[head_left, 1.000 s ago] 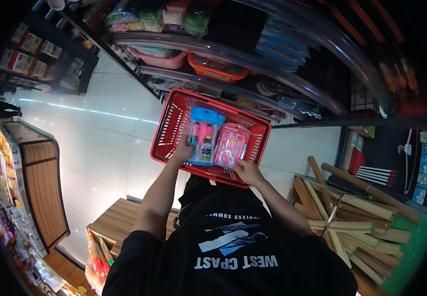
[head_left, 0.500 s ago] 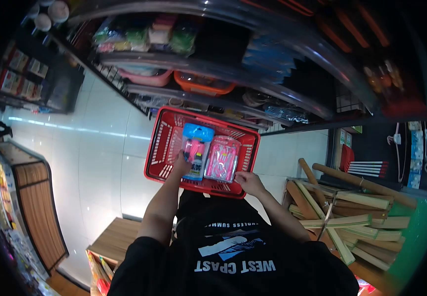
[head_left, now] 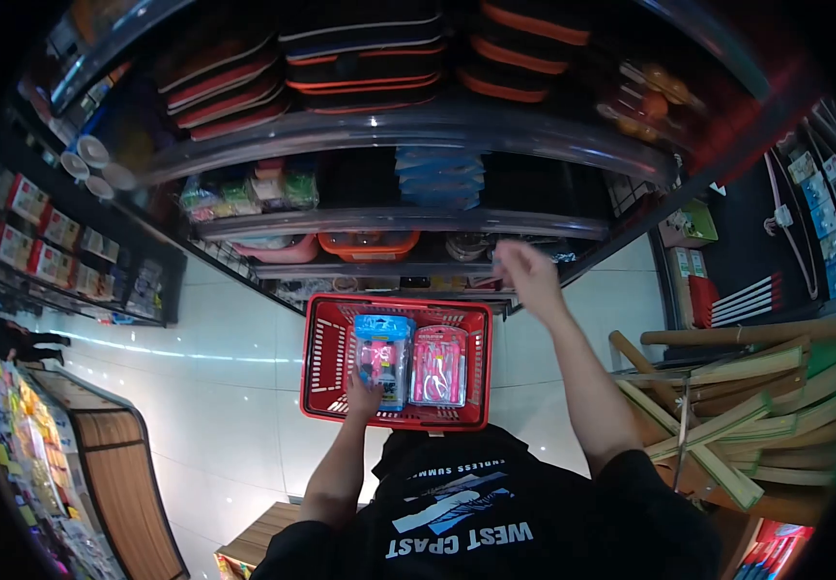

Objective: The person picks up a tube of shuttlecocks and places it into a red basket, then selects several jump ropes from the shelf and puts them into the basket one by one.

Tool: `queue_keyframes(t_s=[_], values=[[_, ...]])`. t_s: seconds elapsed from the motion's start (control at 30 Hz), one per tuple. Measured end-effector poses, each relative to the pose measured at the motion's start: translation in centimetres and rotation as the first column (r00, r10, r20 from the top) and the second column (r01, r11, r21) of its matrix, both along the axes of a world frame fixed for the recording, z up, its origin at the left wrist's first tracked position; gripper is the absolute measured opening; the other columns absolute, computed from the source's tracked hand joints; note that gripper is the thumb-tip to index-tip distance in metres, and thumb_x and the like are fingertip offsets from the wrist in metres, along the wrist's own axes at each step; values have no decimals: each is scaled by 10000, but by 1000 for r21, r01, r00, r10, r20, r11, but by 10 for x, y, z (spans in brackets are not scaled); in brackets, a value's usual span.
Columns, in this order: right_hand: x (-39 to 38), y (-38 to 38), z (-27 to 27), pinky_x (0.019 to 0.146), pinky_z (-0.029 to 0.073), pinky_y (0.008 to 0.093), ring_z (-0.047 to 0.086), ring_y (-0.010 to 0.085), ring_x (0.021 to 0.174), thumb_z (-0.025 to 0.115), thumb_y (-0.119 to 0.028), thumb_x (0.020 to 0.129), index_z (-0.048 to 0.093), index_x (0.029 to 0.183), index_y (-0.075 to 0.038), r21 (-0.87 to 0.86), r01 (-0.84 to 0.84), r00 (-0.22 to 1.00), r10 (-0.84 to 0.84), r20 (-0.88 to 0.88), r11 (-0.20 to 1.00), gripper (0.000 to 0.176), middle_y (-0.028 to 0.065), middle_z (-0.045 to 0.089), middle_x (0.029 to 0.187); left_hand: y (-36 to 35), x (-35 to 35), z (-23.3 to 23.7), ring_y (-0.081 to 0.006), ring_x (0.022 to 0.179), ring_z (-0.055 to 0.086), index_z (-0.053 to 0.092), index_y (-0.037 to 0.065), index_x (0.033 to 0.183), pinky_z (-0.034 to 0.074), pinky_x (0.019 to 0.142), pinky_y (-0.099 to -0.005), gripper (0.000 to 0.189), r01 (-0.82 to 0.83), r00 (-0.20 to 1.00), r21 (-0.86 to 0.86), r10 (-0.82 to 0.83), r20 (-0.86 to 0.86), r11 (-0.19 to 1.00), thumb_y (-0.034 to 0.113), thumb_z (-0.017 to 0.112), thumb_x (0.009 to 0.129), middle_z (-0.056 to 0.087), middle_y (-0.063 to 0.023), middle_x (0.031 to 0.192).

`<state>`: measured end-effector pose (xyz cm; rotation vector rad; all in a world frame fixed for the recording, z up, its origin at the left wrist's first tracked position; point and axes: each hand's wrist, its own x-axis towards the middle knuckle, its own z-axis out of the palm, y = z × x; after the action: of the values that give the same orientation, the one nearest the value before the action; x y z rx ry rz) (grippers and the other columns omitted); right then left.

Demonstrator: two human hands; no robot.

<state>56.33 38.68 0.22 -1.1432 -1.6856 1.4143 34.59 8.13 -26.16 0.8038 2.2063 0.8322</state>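
Observation:
A red plastic shopping basket [head_left: 311, 387] sits in front of my body. Inside lies a blue-topped clear package [head_left: 382, 327] with a pink item in it, and my left hand [head_left: 364, 394] is closed on its lower left edge. Beside it, to the right, is a clear pack of pink pieces [head_left: 439, 365]. My right hand [head_left: 529, 278] is raised beyond the basket's far right corner, near the lower shelf [head_left: 408, 227]; its fingers are smeared by motion.
Ahead, shelves hold stacked black cases with orange trim [head_left: 365, 72], blue packs [head_left: 439, 177] and an orange basin [head_left: 370, 244]. Wooden slats [head_left: 737, 425] jut out on the right. At left stands a wood-panelled display unit [head_left: 123, 474]; a person's legs [head_left: 36, 345] show farther off.
My right hand has left the basket's near right edge and moved up and forward to the shelf. The view has tilted up. My left hand stays at the blue-topped package.

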Motion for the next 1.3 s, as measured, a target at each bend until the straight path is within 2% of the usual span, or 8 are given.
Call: queue_keyframes(t_s=[0.2, 0.47, 0.6, 0.9, 1.1, 1.17, 1.2, 1.3], values=[[-42, 76, 82, 610, 488, 251, 623, 112, 728, 583, -255, 936, 644, 1083, -10, 115, 47, 994, -35, -106, 992, 292, 40, 660, 883, -15, 22, 43, -379, 1268, 427, 272, -51, 1408, 348, 1064, -431, 810, 89, 993, 62, -84, -78, 994, 131, 722, 759, 417, -272, 1361], [-99, 155, 42, 616, 438, 295, 549, 134, 689, 549, -253, 943, 628, 908, -63, 173, -68, 997, 62, 41, 982, 209, 18, 606, 803, -40, 68, 70, -409, 1275, 421, 299, -61, 1399, 357, 1058, -429, 770, 19, 1000, 185, -17, -15, 982, 200, 699, 795, 422, -304, 1352], [-106, 158, 36, 657, 446, 308, 536, 125, 713, 528, -281, 961, 614, 966, -98, -41, -166, 976, 158, -149, 985, 203, 2, 589, 817, -46, 97, 98, -403, 1274, 428, 321, -62, 1387, 359, 1055, -425, 735, -66, 998, 137, 66, 8, 988, 226, 684, 817, 442, -304, 1337], [-30, 49, 78, 735, 498, 262, 590, 106, 861, 553, -258, 952, 560, 1101, -59, -162, -261, 896, 176, -408, 952, 249, 29, 606, 998, -22, 112, 164, -329, 1141, 562, 369, -21, 1376, 442, 970, -381, 619, -187, 981, 194, 173, 91, 963, 250, 632, 885, 521, -259, 1279], [32, -31, 36, 740, 497, 249, 584, 110, 866, 514, -168, 965, 538, 1060, -23, -136, -273, 897, 201, -394, 952, 175, 52, 586, 1024, 25, 86, 188, -250, 1121, 565, 331, 54, 1425, 465, 944, -367, 560, -95, 931, 342, -38, 364, 935, 386, 456, 992, 510, -167, 1316], [47, -62, 15, 722, 487, 232, 576, 98, 842, 523, -122, 957, 528, 1024, -28, -192, -324, 892, 232, -387, 927, 115, 49, 590, 992, 34, 85, 218, -249, 1160, 544, 324, 47, 1429, 446, 978, -378, 610, -250, 690, 399, -127, 713, 882, 468, 400, 994, 509, -143, 1321], [51, -78, 5, 712, 484, 224, 572, 91, 830, 534, -102, 950, 522, 1002, -32, -210, -353, 885, 253, -390, 912, 88, 46, 592, 972, 38, 85, 225, -249, 1160, 544, 324, 47, 1429, 446, 978, -378, 610, -255, 684, 397, -125, 719, 882, 468, 400, 994, 509, -143, 1321], [49, -124, -29, 707, 478, 216, 568, 73, 788, 550, -79, 942, 513, 967, -36, -353, -383, 912, 289, -291, 854, 62, 35, 607, 907, 40, 76, 233, -236, 1179, 544, 355, 45, 1406, 468, 968, -383, 580, -490, 233, 361, -281, 931, 793, 427, 462, 983, 522, -130, 1307]])
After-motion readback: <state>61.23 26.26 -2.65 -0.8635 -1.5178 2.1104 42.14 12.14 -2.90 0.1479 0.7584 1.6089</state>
